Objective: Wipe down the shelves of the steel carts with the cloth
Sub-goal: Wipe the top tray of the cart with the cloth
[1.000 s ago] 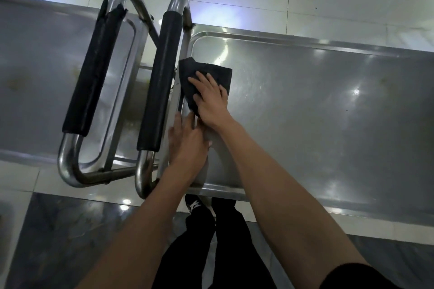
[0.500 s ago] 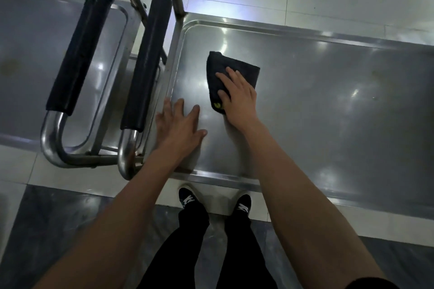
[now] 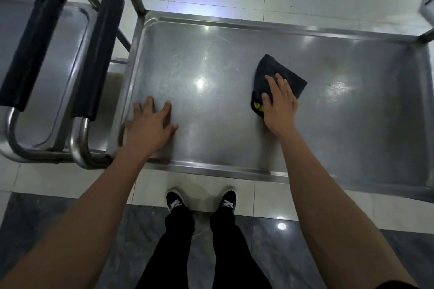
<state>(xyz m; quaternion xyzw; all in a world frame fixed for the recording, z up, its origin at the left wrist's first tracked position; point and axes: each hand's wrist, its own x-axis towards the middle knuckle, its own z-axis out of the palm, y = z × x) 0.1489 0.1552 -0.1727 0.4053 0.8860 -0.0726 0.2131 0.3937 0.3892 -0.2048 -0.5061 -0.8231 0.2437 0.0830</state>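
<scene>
cloth (image 3: 277, 77) flat under right hand (image 3: 280, 107) grip, on shelf (image 3: 211, 101)

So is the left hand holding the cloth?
No, the right hand presses the cloth on the shelf; the left hand rests flat on steel.

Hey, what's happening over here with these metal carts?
A person is wiping the shelf of a steel cart. Their right hand presses a dark cloth flat near the shelf's middle. The left hand rests flat near the shelf's left edge, beside the padded handle. A speckled patch lies just right of the cloth.
</scene>
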